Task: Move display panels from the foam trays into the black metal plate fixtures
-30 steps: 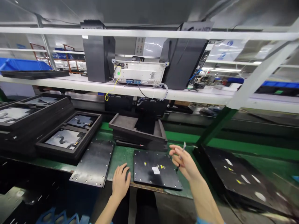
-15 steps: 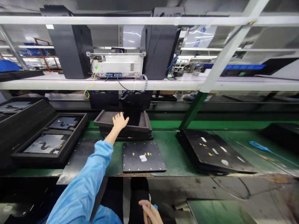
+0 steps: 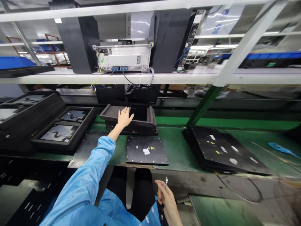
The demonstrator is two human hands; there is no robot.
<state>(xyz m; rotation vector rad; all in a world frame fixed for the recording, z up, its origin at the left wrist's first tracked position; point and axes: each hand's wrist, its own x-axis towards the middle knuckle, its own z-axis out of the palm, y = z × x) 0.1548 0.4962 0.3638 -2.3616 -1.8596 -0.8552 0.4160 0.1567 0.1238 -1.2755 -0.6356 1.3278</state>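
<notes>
My left hand (image 3: 124, 118), in a blue sleeve, reaches forward with fingers spread over the near rim of a stack of empty black trays (image 3: 141, 121) at the back of the green bench. My right hand (image 3: 166, 198) is low near my lap, closed round a thin metal tool (image 3: 166, 181) that points upward. A black plate (image 3: 146, 150) with small yellow and white stickers lies flat at the bench's front edge, between my two hands.
A bare black plate (image 3: 88, 147) lies left of the stickered one. Black trays with parts (image 3: 64, 130) stand at the left. A stack of black plates (image 3: 223, 150) lies at the right, a blue tool (image 3: 281, 148) beyond it. A white shelf (image 3: 150, 77) carries grey equipment overhead.
My left hand has left the bench's front edge and reached forward to the empty tray stack. My right hand dropped from above the stickered plate to my lap, still holding the tool.
</notes>
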